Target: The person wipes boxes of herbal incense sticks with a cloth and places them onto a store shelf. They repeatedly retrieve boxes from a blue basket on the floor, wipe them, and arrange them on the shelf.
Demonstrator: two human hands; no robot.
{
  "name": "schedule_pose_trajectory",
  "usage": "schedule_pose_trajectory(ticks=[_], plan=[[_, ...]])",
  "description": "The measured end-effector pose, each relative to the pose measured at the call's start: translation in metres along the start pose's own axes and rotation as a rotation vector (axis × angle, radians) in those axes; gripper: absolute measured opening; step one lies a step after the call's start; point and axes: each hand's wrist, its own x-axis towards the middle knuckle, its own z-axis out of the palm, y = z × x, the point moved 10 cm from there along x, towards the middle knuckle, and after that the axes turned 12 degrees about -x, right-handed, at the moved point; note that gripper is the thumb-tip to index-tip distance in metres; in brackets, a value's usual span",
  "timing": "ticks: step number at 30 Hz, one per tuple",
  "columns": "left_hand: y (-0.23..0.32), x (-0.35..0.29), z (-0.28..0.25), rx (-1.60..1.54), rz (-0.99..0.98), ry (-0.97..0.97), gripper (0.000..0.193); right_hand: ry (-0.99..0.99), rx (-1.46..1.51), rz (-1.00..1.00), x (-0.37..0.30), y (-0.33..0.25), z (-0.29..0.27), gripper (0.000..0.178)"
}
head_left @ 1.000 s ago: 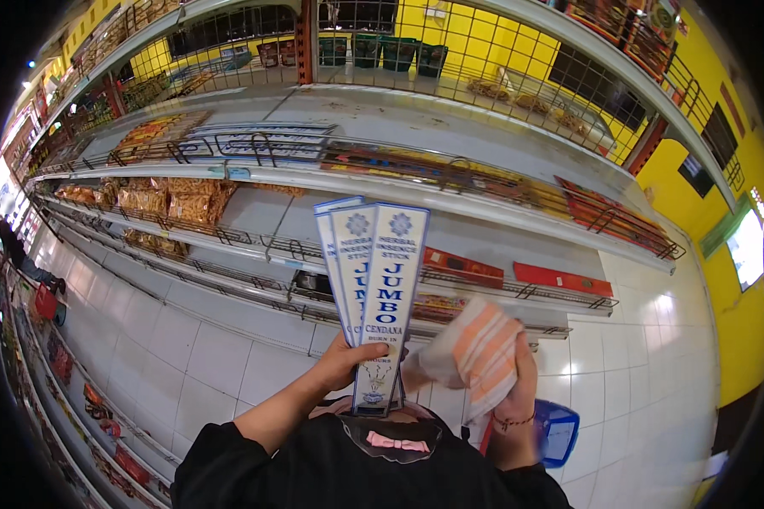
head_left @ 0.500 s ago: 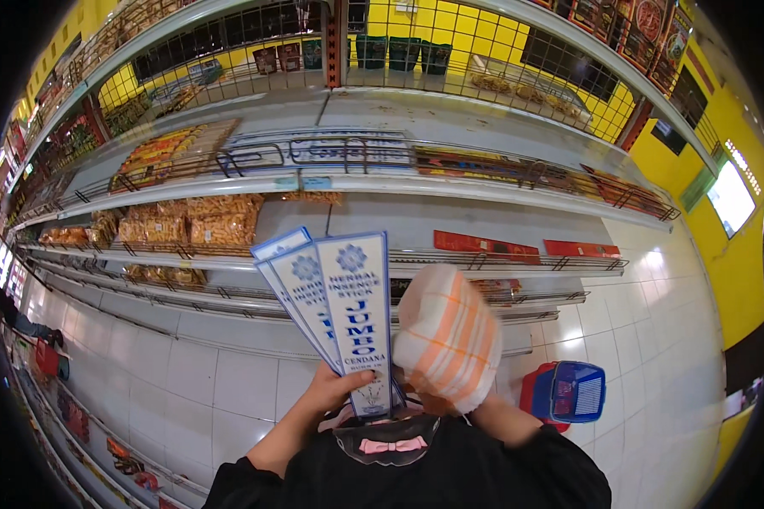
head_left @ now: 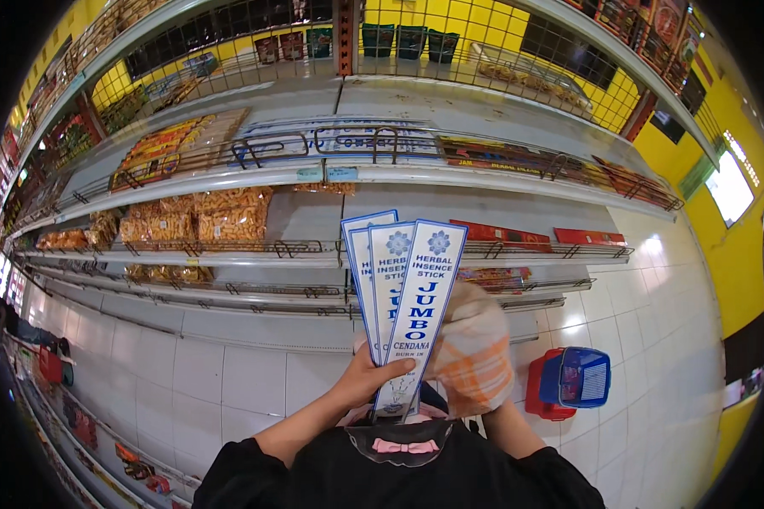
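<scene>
My left hand (head_left: 371, 379) grips three long flat white-and-blue packets (head_left: 399, 297), fanned upright before the shelves. My right hand is wrapped under an orange-and-white checked cloth (head_left: 471, 355) and presses that cloth against the right side and back of the packets. Only my right forearm (head_left: 509, 428) shows below the cloth; the fingers are hidden. Both hands are raised at chest height in front of a white metal shelf rack (head_left: 314, 178).
Shelves hold bags of orange snacks (head_left: 195, 222), red flat boxes (head_left: 501, 235) and wire dividers. A red basket with a blue lid (head_left: 569, 382) stands on the white tiled floor at the right. Yellow walls rise behind, and a low shelf of goods (head_left: 68, 399) runs along the left.
The view has swung, bringing the shelves closer and the red basket further into sight. The cloth-covered right hand has shifted from beside the packets to behind their right edge.
</scene>
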Motion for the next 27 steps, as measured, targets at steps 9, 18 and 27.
schedule_pose_trajectory(ticks=[9,18,27], plan=[[-0.003,0.035,0.035,0.218,0.034,-0.004,0.036,0.199,0.91,0.288,-0.006,0.058,-0.012,0.043],[-0.039,0.06,0.046,0.197,-0.155,0.008,0.049,0.241,0.889,0.327,-0.017,0.103,-0.046,0.042],[-0.039,0.074,0.069,0.185,-0.091,-0.034,0.048,0.36,0.814,0.291,-0.055,0.111,-0.097,0.042]])
